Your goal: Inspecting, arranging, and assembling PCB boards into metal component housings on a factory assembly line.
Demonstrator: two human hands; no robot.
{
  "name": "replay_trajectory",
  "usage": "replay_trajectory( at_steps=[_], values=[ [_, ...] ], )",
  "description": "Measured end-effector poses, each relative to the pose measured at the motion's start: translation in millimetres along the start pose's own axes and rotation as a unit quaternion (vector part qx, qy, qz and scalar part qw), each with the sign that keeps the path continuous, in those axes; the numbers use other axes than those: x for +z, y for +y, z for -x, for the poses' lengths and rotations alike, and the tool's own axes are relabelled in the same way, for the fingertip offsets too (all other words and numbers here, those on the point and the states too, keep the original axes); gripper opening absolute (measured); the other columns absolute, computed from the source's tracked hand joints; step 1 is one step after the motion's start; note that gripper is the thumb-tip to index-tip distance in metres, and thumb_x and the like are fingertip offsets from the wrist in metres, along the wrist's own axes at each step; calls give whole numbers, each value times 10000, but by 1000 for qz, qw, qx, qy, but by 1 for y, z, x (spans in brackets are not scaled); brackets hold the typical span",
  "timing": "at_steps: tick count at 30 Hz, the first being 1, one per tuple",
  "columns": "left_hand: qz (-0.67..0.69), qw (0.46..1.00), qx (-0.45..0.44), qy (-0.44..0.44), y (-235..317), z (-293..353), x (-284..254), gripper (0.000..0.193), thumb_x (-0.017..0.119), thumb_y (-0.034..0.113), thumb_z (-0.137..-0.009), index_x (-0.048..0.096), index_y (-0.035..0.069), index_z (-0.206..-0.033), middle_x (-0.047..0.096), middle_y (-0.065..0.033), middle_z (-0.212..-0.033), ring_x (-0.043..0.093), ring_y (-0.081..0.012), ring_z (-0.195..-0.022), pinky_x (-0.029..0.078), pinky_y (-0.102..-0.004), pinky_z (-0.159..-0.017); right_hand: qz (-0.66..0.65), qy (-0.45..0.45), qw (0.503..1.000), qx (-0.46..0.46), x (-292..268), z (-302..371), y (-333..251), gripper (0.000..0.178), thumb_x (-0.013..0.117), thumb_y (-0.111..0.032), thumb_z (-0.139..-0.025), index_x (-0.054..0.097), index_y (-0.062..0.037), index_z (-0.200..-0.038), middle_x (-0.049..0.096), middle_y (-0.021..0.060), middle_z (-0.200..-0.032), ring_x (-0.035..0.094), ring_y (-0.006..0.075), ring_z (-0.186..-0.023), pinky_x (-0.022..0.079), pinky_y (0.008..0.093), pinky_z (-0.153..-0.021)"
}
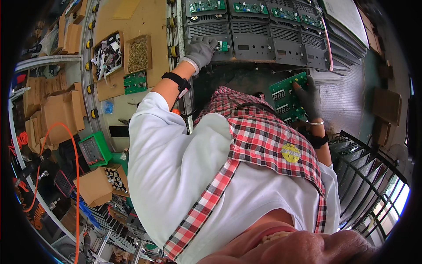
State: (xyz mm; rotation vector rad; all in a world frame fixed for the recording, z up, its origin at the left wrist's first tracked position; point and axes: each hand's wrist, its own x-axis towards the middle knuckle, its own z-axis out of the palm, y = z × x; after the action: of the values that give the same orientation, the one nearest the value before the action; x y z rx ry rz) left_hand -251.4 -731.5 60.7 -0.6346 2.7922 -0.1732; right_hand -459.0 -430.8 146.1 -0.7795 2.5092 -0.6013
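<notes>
My left hand (201, 50), in a grey glove, reaches to a dark grey metal panel (248, 46). Its fingers close over a small green circuit board (223, 46) at the panel's left end; the glove covers part of that board. Lower and to the right, my right hand (309, 97), also gloved in grey, grips a larger green circuit board sheet (280, 90) by its right side. White digit displays sit in rows on this sheet, which is held tilted beside my checked apron (263, 132). Further panels stand in a row, with green circuit boards (249, 8) on those behind.
Left of the panels, a bench (154, 17) carries a box of cables (107, 53), a box of small brass-coloured parts (138, 53) and a green display board (135, 82). A black metal rack (373, 171) stands at the right. An orange hose (77, 185) hangs at the left.
</notes>
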Motion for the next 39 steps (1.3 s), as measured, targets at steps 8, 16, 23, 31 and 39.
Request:
replay_trajectory(
  at_steps=[8, 16, 23, 31, 39],
  values=[
    [29, 998, 7, 60, 18, -8, 15, 411, 440, 246, -795, 420, 105, -1181, 449, -119, -1142, 385, -286, -1099, 242, -429, -958, 12, 17, 1000, -14, -2, 17, -7, 628, 639, -416, -698, 409, -82, -1177, 590, 179, -932, 578, 329, -876, 454, 374, -721],
    [73, 991, -4, 110, 38, 11, -18, 662, 454, 474, -797, 315, 41, -1278, 300, -166, -1311, 206, -333, -1253, 134, -442, -1023, 0, 35, 999, 16, -17, 31, -38, 634, 641, -401, -686, 418, -97, -1195, 596, 170, -930, 583, 312, -882, 454, 366, -757],
    [807, 474, 274, -222, 105, 10, -92, 558, 506, 385, -828, 371, 19, -1226, 484, -88, -1130, 484, -190, -1017, 373, -302, -885, 23, 5, 995, -96, -29, 28, -72, 605, 644, -397, -675, 435, -87, -1151, 574, 163, -970, 562, 325, -905, 445, 385, -759],
    [853, 439, 182, -216, 111, 25, -81, 467, 522, 211, -830, 367, 8, -1221, 526, -84, -1073, 536, -170, -924, 437, -302, -830, 73, -83, 978, -176, -33, 34, -55, 672, 640, -425, -661, 373, -117, -1196, 517, 167, -1029, 529, 339, -937, 429, 409, -772],
    [780, 584, 143, -174, 120, 18, -49, 349, 529, 204, -822, 464, 5, -1101, 551, -54, -966, 519, -124, -842, 430, -264, -752, 101, -3, 985, -142, -1, 37, -47, 498, 627, -450, -663, 468, -77, -951, 589, 137, -784, 595, 303, -725, 454, 408, -605]
  ],
)
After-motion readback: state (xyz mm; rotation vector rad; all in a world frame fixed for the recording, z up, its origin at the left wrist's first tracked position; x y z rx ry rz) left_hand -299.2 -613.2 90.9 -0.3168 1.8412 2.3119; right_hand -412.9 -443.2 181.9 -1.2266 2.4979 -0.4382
